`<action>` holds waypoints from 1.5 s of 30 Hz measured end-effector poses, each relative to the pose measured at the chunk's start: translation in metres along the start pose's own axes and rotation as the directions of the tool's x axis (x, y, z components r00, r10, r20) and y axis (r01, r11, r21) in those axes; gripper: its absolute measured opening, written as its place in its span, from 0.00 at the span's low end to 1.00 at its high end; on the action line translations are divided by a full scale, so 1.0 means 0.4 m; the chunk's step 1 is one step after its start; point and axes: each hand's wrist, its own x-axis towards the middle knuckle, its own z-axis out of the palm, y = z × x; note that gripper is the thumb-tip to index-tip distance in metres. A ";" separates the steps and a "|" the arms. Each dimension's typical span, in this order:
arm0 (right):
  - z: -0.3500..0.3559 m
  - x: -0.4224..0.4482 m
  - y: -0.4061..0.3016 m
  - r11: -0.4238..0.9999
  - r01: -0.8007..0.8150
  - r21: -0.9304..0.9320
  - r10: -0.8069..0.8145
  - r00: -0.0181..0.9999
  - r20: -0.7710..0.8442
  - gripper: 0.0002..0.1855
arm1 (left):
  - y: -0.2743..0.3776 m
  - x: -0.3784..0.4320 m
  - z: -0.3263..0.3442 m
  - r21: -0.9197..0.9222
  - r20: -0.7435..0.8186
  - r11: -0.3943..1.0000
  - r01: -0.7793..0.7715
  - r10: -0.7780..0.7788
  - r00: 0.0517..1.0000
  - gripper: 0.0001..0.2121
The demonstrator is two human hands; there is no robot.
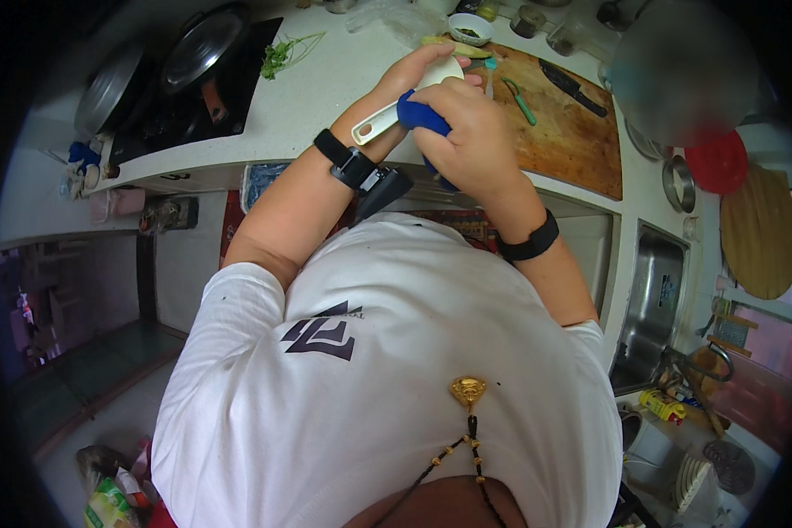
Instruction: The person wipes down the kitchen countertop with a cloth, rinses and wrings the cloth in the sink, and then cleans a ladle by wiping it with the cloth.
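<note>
My left hand (429, 63) holds a white plastic utensil (377, 124), whose flat pale head lies against the palm and whose holed handle points back over the wrist. A blue cloth (424, 115) is bunched around the utensil in the fingers of my right hand (468, 135); part of the cloth hangs below that hand. Both hands are over the counter's edge beside a wooden cutting board (567, 145). On the board lie a green-handled peeler (520, 102), a black knife (573, 87) and a small turquoise-tipped tool (490, 69).
Leafy herbs (280, 56) lie left of the board, near a black cooktop (237, 99) bearing a lidded pan (204, 49). Beyond the hands are a white bowl (470, 30) and a pale yellow-green vegetable piece (459, 48). A steel sink (653, 297) is at right.
</note>
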 end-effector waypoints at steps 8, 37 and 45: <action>0.053 0.000 -0.044 0.998 0.021 0.065 -0.023 0.999 0.031 0.12 | 0.012 -0.010 0.013 -0.005 -0.109 0.999 0.045 -0.045 0.993 0.20; 0.070 0.043 -0.012 0.998 0.017 0.062 -0.020 0.999 0.045 0.10 | 0.022 -0.001 -0.092 -0.055 0.116 0.997 0.062 -0.056 0.992 0.23; 0.078 0.043 0.003 0.998 -0.013 -0.063 0.017 0.998 0.056 0.10 | 0.030 -0.035 -0.006 -0.035 -0.027 0.994 0.102 -0.103 0.994 0.17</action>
